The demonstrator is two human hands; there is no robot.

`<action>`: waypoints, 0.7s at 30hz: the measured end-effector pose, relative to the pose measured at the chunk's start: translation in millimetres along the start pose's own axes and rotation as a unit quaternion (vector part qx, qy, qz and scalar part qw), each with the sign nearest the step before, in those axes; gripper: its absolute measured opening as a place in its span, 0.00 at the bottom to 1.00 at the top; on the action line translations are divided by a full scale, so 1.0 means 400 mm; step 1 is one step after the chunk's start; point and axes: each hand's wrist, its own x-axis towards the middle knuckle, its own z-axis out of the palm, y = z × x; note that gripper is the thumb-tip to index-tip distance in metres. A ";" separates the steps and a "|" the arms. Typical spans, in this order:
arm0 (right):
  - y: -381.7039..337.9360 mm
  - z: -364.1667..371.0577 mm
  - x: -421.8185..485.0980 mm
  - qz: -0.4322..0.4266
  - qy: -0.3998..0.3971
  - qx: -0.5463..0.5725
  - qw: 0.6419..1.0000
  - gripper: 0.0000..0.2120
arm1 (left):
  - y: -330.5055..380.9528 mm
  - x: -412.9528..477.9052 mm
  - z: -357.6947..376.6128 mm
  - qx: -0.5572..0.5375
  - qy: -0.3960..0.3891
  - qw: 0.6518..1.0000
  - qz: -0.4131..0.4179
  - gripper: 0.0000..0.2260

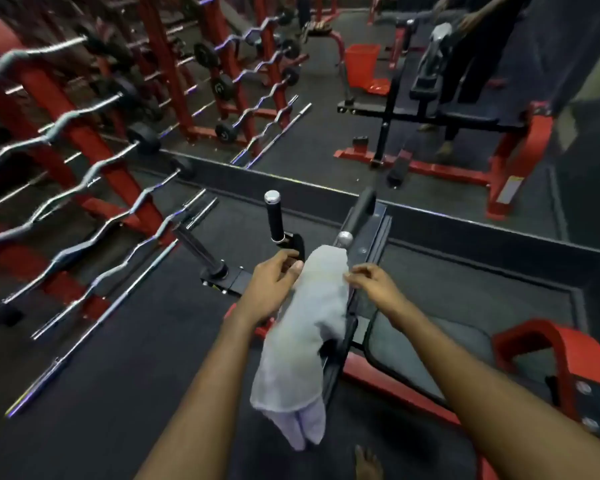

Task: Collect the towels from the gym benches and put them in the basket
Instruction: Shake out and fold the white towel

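Note:
A pale grey towel [312,327] hangs lengthwise over a black handle bar of a red-framed gym machine [565,348], its lower end dangling toward the floor. My left hand [274,275] is at the towel's upper left edge, thumb and curled fingers pinching it. At the upper right edge, my right hand [374,278] pinches the cloth with its fingertips. A red basket [361,64] shows far off in the wall mirror, standing on the floor.
A rack of curl bars [94,188] with red uprights fills the left side. Upright black pegs [274,216] stand just beyond my hands. The mirror ahead reflects a black-and-red bench [465,119] and a standing person. My bare foot [368,462] is on the dark rubber floor.

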 end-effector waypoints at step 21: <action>-0.270 0.017 -0.289 -0.327 -0.190 -0.125 0.917 0.12 | 0.241 -0.259 -0.146 -0.059 0.095 0.992 0.063 0.31</action>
